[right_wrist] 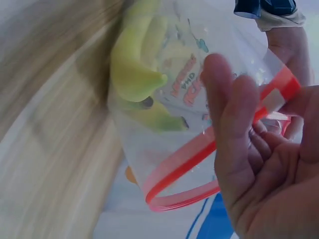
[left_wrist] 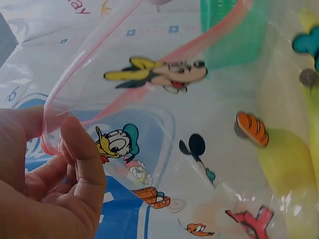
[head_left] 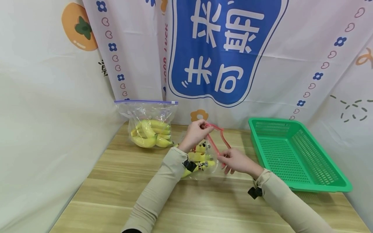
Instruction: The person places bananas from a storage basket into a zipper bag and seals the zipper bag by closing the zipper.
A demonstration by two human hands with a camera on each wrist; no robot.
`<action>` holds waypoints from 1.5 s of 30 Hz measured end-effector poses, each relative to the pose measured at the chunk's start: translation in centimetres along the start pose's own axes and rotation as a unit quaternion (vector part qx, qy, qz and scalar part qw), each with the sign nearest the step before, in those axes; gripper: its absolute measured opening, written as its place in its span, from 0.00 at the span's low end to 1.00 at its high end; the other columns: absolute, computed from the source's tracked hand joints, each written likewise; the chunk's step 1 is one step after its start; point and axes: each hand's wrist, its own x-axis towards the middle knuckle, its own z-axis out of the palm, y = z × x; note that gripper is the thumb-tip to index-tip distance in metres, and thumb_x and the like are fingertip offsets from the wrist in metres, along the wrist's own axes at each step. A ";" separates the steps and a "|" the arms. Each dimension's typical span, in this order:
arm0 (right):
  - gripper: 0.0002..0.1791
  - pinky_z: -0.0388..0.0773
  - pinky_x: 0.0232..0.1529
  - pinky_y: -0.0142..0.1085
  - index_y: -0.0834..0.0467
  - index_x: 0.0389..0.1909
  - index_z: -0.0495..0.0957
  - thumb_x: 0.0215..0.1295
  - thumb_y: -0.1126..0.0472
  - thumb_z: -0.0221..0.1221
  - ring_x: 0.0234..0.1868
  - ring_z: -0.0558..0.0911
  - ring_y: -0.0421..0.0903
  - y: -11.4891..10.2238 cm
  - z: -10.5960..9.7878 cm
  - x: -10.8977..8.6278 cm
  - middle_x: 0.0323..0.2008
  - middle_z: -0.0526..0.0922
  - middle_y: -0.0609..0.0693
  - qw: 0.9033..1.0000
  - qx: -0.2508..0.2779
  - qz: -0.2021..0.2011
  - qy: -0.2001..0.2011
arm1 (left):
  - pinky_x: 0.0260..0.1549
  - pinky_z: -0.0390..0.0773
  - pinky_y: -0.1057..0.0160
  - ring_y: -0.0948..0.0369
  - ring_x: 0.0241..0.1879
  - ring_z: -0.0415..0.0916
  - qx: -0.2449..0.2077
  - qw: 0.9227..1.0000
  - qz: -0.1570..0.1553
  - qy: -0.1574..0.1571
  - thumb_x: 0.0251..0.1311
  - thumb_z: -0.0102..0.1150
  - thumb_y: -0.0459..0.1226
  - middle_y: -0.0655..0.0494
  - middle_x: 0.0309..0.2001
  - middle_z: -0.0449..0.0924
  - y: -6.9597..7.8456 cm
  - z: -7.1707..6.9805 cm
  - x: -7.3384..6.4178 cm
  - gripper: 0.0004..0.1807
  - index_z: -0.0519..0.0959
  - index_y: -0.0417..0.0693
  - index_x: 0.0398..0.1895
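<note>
A clear zip bag with a red rim [head_left: 214, 146] and printed cartoon figures lies on the table, its mouth spread apart. Yellow bananas [head_left: 199, 157] are inside it. At the far corner of the mouth, my left hand [head_left: 194, 134] pinches the rim between thumb and fingers; the left wrist view shows this hand [left_wrist: 60, 184] at the bag's edge. My right hand [head_left: 239, 161] holds the near side of the rim. In the right wrist view, that hand [right_wrist: 264, 149] is beside the white slider [right_wrist: 272, 101], and bananas [right_wrist: 137, 64] show through the plastic.
Back left, a second clear bag with a purple zip [head_left: 145, 102] stands upright, holding several bananas [head_left: 148, 129]. A green plastic basket [head_left: 316, 145] sits on the right of the wooden table [head_left: 116, 187]. Printed cloth [head_left: 140, 58] hangs close behind the table.
</note>
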 end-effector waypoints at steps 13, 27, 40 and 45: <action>0.10 0.81 0.21 0.38 0.60 0.33 0.77 0.66 0.56 0.58 0.25 0.82 0.48 -1.0 -2.8 -1.1 0.26 0.81 0.52 0.991 -0.038 -0.036 0.121 | 0.19 0.67 0.68 0.61 0.23 0.66 0.006 0.995 0.037 0.088 0.60 0.55 0.33 0.54 0.25 0.70 1.2 -1.0 0.4 0.02 0.75 0.43 0.32; 0.07 0.81 0.26 0.35 0.61 0.38 0.77 0.68 0.61 0.55 0.27 0.82 0.44 -1.2 -4.9 -0.7 0.30 0.84 0.55 0.970 -0.079 -0.081 0.214 | 0.14 0.69 0.67 0.59 0.20 0.68 0.047 0.995 0.034 0.080 0.61 0.47 0.34 0.50 0.29 0.74 1.2 -1.7 0.0 0.02 0.69 0.47 0.36; 0.10 0.81 0.28 0.35 0.59 0.44 0.77 0.71 0.58 0.53 0.32 0.83 0.50 -1.0 -6.9 -0.7 0.33 0.83 0.55 0.965 -0.069 -0.064 0.245 | 0.47 0.72 0.53 0.53 0.47 0.68 0.167 0.976 0.089 0.108 0.63 0.41 0.34 0.49 0.47 0.72 -0.3 -4.3 0.2 0.15 0.80 0.45 0.30; 0.12 0.81 0.28 0.38 0.61 0.46 0.76 0.71 0.57 0.52 0.32 0.84 0.50 -0.8 -7.6 -0.6 0.34 0.83 0.56 0.963 -0.065 -0.062 0.256 | 0.61 0.59 0.44 0.49 0.63 0.58 0.186 0.975 0.100 0.073 0.53 0.48 0.31 0.50 0.62 0.66 -0.7 -5.1 0.3 0.08 0.79 0.47 0.25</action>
